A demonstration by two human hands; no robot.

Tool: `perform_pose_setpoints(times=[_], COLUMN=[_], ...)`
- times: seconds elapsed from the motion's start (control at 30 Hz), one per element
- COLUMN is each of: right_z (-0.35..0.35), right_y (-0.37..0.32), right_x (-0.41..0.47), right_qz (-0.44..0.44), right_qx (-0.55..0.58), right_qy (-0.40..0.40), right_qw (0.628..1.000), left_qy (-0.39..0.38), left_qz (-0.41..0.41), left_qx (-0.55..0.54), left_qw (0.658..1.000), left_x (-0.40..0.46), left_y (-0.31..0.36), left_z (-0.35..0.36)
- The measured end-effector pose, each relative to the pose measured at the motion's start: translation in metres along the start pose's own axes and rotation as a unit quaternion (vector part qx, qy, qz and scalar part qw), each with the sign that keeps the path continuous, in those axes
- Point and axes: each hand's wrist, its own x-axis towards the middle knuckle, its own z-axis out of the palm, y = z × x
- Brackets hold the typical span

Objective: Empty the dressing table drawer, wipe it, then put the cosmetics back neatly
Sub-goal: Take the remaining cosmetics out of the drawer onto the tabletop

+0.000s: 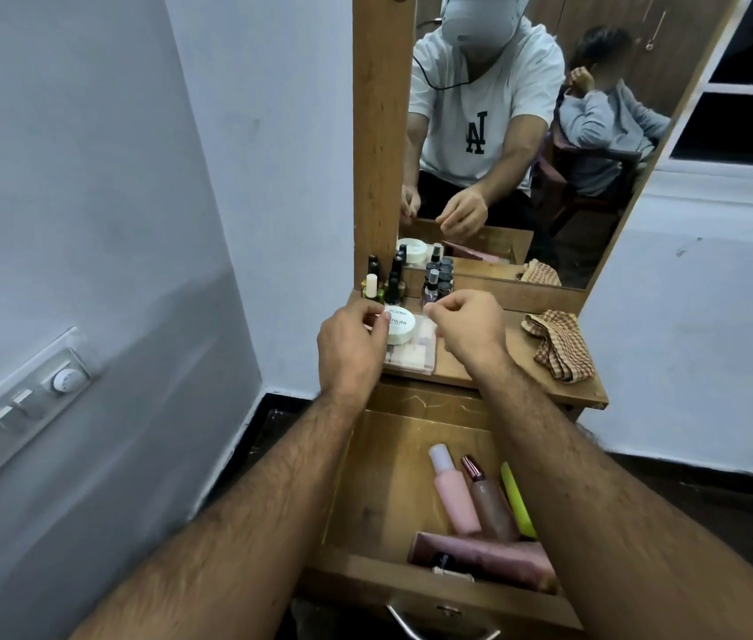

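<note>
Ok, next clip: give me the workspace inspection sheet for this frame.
Surface: wooden dressing table top below a mirror.
Job's things: open wooden drawer holds a pink bottle, a rose-capped bottle, a yellow-green tube and a pink pouch; round white tub sits on a clear plastic box.
Clutter: small dark bottles; checked cloth.
Grippers: left hand grips the tub; right hand has curled fingers, contents unclear.
Cables: nothing seen on the table.
Surroundings: wall switchboard.
</note>
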Motion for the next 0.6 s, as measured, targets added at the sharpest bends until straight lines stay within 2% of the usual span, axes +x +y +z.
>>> perform_pose_setpoints(times=[0.1,0.2,0.43,0.6], right_z=[-0.020,-0.039,-0.060,-0.060], right_y=[0.011,0.031,0.104,0.136], right_x=[-0.018,-0.040,-0.080,-0.110], right_qz=[-0.020,-0.032,0.066,0.091], right_qx=[0.014,0.001,-0.023,-0.036], right_qy=[0.008,0.008,-0.011,-0.014], right_qw=[1.000,0.999,0.998,0.995], left_qy=[-0.033,-0.101,-0.212,-0.255], left_qz=[0.023,0.032,0.008,-0.010], left_qx=[-0.004,-0.006,0.005,0.041], left_qw=[0.999,0.994,0.977,0.966], left_x=[-0.029,-0.063,-0.108,-0.116], left_y=[0.000,-0.007,-0.024,-0.029], left_z=[-0.001,0.002,0.026,0.034])
